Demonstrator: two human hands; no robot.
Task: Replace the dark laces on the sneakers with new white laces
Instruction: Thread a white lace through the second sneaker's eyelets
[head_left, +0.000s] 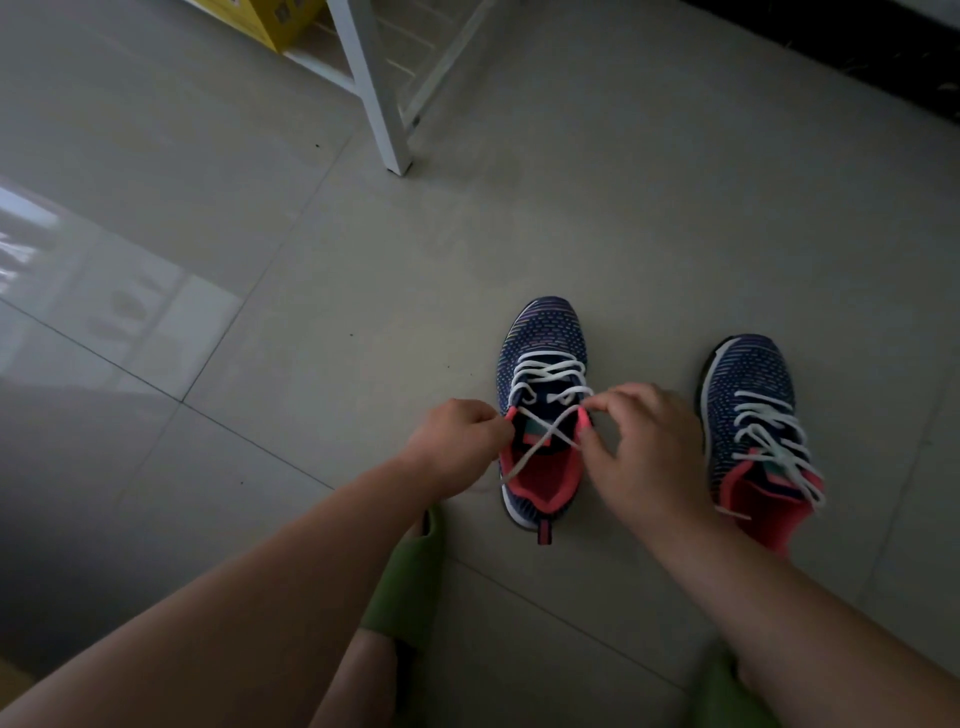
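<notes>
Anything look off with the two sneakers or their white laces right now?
Nothing looks damaged. The left navy knit sneaker has its white lace untied, ends crossed over the pink opening, one end in each hand: left hand, right hand. The right navy sneaker's lace ends hang loose, apparently untied.

- We have one view only, a wide-angle camera worn on the head.
- We look forward and steeply down at the tiled floor (597, 218).
- Both forearms enter from the bottom edge; the left hand (457, 441) and right hand (644, 447) sit near, low of centre.
- The white frame leg (384, 114) marks the far top edge.
</notes>
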